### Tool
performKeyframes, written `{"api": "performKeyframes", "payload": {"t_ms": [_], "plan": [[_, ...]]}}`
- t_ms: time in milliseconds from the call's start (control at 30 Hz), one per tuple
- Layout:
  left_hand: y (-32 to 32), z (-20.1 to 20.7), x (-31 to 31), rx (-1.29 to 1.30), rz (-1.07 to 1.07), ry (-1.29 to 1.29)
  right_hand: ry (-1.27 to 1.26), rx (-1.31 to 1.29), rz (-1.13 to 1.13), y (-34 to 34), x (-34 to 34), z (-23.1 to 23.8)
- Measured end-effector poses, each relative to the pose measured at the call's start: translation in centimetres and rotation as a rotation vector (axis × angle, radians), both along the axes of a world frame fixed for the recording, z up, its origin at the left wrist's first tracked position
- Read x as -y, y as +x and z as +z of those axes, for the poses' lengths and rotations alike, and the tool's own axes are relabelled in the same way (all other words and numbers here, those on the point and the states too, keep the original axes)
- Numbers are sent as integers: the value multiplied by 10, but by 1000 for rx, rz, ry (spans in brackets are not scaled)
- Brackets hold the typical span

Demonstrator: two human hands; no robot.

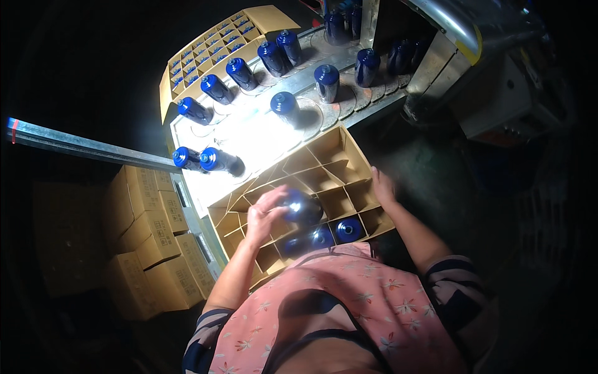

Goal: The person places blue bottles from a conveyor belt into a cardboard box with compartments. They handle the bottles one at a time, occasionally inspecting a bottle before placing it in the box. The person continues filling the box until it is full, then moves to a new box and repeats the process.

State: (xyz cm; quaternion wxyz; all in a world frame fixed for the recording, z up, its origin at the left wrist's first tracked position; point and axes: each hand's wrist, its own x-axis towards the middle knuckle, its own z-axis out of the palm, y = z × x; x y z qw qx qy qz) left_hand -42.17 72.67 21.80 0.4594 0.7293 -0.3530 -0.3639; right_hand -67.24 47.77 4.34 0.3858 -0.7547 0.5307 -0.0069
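Note:
My left hand [266,215] is closed on a glossy blue bottle [302,209], smeared by motion and tilted, over an open cardboard carton [366,149] with crossed dividers. In the carton's near row stand a blue bottle [348,230] and at least one more beside it, each with a small nub on top. Against the carton's right wall lies my right hand [383,186], its fingers stretched along the rim with nothing visible between them. Beyond the carton, several like bottles stand on a metal conveyor, among them a brightly lit one [284,107].
Behind the conveyor [324,118] sits a second divided carton [163,96] filled with blue bottles. Stacked closed cartons [152,237] stand at the left, below a metal rail [93,146]. A metal machine frame [439,71] rises at the far right. Strong light washes out the conveyor's left part.

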Motion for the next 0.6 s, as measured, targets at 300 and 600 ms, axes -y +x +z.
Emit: {"api": "performKeyframes", "payload": {"t_ms": [300, 600], "plan": [[122, -8, 104, -2, 388, -171, 73, 61, -32, -6, 2, 6], [178, -113, 201, 406, 314, -3, 44, 82, -65, 17, 14, 13]]}}
